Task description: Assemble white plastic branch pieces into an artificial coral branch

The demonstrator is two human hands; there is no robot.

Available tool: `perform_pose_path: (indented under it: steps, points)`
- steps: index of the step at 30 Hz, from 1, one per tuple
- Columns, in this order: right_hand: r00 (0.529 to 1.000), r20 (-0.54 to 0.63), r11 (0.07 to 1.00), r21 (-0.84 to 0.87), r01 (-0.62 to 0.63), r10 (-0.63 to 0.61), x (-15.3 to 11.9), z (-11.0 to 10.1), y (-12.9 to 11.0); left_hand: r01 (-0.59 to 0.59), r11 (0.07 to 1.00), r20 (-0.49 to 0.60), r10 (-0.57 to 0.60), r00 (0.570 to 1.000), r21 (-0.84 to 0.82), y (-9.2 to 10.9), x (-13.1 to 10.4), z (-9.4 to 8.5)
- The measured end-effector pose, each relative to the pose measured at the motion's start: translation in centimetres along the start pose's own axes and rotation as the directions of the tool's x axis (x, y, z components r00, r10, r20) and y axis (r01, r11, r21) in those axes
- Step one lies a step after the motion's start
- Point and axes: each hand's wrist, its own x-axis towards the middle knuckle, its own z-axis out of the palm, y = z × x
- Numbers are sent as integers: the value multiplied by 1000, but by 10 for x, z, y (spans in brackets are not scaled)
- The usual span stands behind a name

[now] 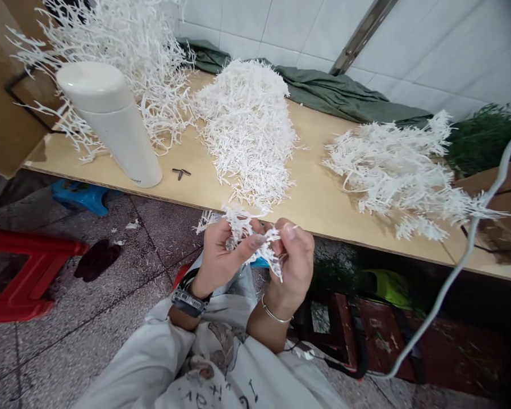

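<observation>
Between my hands is a white branching plastic sprig (238, 222), held just in front of the table's near edge. My left hand (223, 253) grips its stem part, thumb pressed over it. With thumb and fingertips pinched, my right hand (296, 253) holds the sprig's right-hand end. Right behind them on the table lies a dense heap of white sprigs (249, 125). A looser pile of long white branches (123, 34) spreads at the back left, and another bunch of white sprigs (392, 165) lies to the right.
A white bottle (111, 125) stands on the tan table (310, 130), beside a few dark seeds (181, 172). Dark green cloth (344, 94) lies along the tiled wall. A grey cable (468, 250) crosses the right side. Red (29, 272) and blue stools (80, 196) stand on the floor at left.
</observation>
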Motion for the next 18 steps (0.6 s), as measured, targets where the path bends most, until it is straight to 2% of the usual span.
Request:
perform_pose_path:
  steps: [5, 9, 14, 16, 18]
  points:
    - [998, -14, 997, -55, -54, 53, -2, -5, 2, 86, 996, 104, -88, 991, 28, 4, 3, -5]
    - [999, -21, 996, -76, -46, 44, -1, -5, 1, 125, 992, 87, -125, 988, 2, 3, 5, -7]
    - [999, -7, 983, -179, -51, 50, -2, -7, 1, 84, 996, 96, -87, 992, 35, 5, 4, -7]
    - [997, -6, 979, -188, -79, 79, -3, -9, 2, 88, 994, 140, -95, 986, 57, 5, 4, -8]
    - [994, 11, 985, -134, -105, 107, -3, -10, 2, 124, 992, 231, -130, 964, 38, 5, 5, -9]
